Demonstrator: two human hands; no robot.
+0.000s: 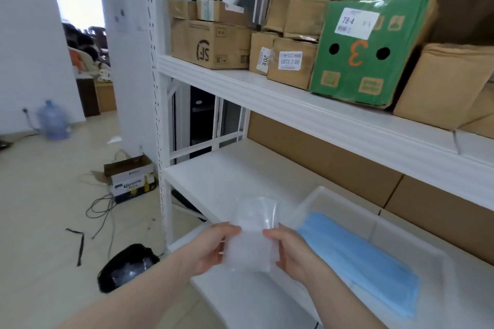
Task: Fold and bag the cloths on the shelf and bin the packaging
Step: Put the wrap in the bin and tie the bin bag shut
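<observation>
Nearest, two bare forearms reach in from the bottom edge and meet over the front lip of the lower shelf (227, 168). Between them is a clear plastic bag (252, 235), held upright and slightly crumpled. The left hand (213, 246) pinches its left edge, thumb on the near face and fingers curled behind; the right hand (287, 248) pinches the right edge the same way, so each grip is closed on the plastic and neither is spread. Whether anything is inside the bag cannot be told.

Just right of the hands, a shallow clear tray (334, 195) sits on the same shelf, and a flat blue cloth (361, 262) lies in it, running from near the right hand toward the right.

Down on the floor to the left, a black bin bag (125, 267) stands open with crumpled clear plastic showing inside. Farther left and back are loose cables (101, 211) and an open beer carton (131, 179) beside the shelf's upright post.

Above, the upper shelf (294, 99) carries brown cardboard boxes (213, 43) and a tilted green box (369, 53) marked with an orange 3. Far left, a blue water jug (53, 120) stands against the wall.
</observation>
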